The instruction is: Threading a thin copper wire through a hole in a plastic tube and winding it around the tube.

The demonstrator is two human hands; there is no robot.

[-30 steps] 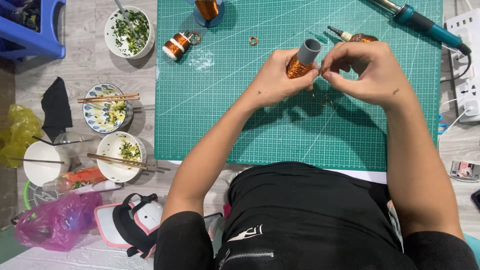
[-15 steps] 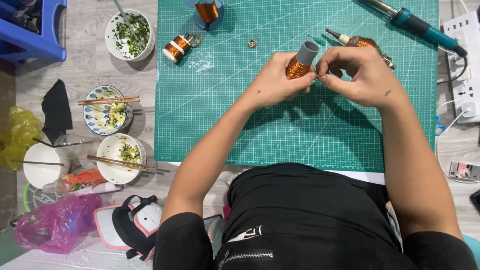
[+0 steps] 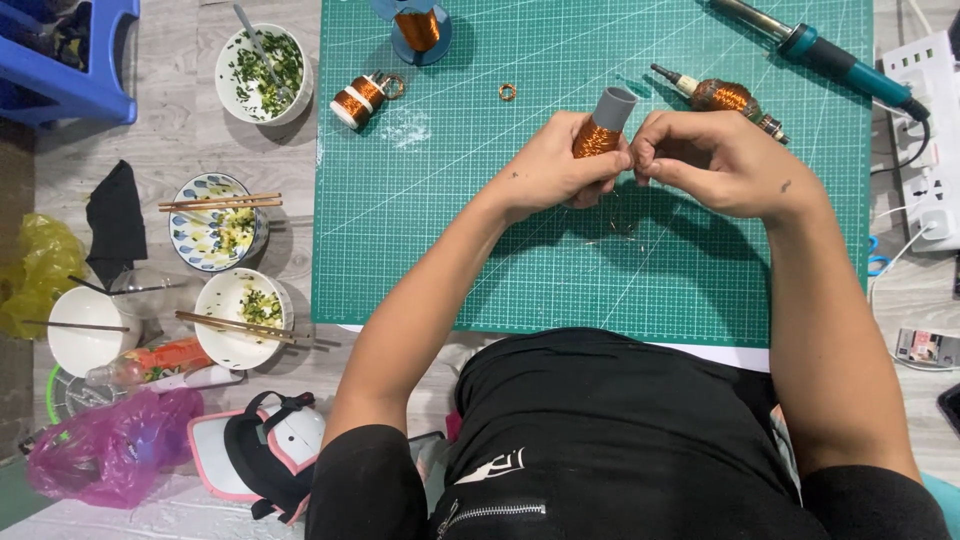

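My left hand (image 3: 552,166) grips a grey tube wound with copper wire (image 3: 601,126), held tilted above the green cutting mat (image 3: 440,230). My right hand (image 3: 716,162) sits right beside it, thumb and fingers pinched together at the coil's side, apparently on a thin wire that is too fine to see clearly. Behind my right hand lies a second copper-wound coil with a rod end (image 3: 722,97).
On the mat: a copper wire spool (image 3: 360,98), a blue stand with a spool (image 3: 417,27), a small ring (image 3: 507,92), a soldering iron (image 3: 815,46). A power strip (image 3: 932,150) lies right. Bowls with chopsticks (image 3: 217,221) and bags are on the left.
Both hands stay together on the coil; my right hand has shifted slightly, its fingers working at the coil's side. Nothing else moved.
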